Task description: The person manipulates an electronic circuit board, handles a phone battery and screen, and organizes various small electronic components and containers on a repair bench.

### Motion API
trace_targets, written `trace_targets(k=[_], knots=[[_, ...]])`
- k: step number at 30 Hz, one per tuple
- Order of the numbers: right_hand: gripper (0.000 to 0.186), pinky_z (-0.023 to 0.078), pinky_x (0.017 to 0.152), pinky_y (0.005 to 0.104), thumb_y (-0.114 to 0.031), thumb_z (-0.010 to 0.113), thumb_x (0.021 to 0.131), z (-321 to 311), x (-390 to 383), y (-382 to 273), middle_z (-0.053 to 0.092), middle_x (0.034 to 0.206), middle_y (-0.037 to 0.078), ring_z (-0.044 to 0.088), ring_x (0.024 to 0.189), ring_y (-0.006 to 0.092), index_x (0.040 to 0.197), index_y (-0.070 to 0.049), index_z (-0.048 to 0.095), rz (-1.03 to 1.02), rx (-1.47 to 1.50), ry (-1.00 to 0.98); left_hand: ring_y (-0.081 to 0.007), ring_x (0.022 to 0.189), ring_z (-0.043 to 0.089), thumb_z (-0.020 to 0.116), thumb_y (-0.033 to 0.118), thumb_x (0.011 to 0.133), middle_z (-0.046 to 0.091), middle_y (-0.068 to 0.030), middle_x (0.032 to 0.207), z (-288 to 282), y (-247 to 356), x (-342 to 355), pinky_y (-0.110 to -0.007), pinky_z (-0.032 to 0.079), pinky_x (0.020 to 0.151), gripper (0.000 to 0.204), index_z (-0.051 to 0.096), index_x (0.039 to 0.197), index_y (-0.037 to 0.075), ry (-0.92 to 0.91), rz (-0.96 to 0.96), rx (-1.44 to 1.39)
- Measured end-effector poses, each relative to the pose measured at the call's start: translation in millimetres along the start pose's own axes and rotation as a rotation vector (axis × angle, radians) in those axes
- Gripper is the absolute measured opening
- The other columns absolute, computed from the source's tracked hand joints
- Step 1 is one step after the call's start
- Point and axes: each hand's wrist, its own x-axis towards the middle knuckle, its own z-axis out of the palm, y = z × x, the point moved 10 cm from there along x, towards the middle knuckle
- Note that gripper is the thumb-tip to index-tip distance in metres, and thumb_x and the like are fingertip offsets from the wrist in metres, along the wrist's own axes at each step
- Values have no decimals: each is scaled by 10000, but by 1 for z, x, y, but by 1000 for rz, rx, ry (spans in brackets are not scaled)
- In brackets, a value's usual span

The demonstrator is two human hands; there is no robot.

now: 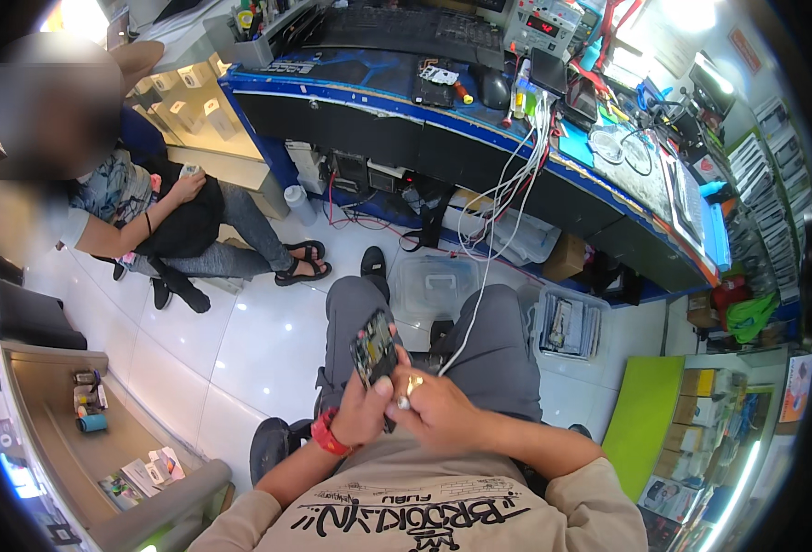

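Observation:
Over my lap, my left hand [360, 421] is closed around an opened phone [375, 346], its bare circuit board facing up. A red watch band [329, 432] circles that wrist. My right hand [443, 411], with a gold ring on a finger, is closed at the phone's lower end, its fingers meeting my left thumb. A thin white cable [473, 322] runs down from the workbench to my right hand. The cable's tip is hidden by the fingers, so I cannot tell whether it is in the phone.
Ahead stands a blue-edged workbench [332, 99] with a keyboard [406, 37], a mouse [493, 87], phone parts and a power supply [544, 29]. Clear plastic boxes [435, 287] sit on the floor below. At the left sits another person [162, 212]. A display case [691, 432] is at right.

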Motion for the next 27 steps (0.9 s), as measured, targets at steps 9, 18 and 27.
trace_targets(k=[9, 18, 27], knots=[[183, 517, 491, 382, -99, 701, 924, -1, -63, -3, 621, 986, 96, 640, 591, 291, 847, -61, 540, -125, -166, -111, -186, 1123, 490, 738, 285, 916, 459, -97, 1234, 39, -34, -39, -359, 410, 1024, 971, 123, 1618, 18, -87, -135, -123], [233, 520, 562, 327, -136, 720, 942, -90, -46, 30, 633, 1047, 152, 646, 646, 227, 1034, -43, 528, -28, 64, 334, -166, 1159, 519, 731, 120, 934, 472, -75, 1271, 44, -19, 27, -368, 426, 1048, 881, 167, 1602, 14, 123, -168, 99], [227, 372, 555, 216, -88, 741, 949, -186, -10, 98, 481, 784, -54, 407, 644, 30, 1115, -31, 597, 179, 542, 763, -229, 1075, 677, 603, 120, 949, 620, -172, 1325, 33, 17, 134, -362, 559, 918, 572, 433, 1480, -7, 113, -379, 97]])
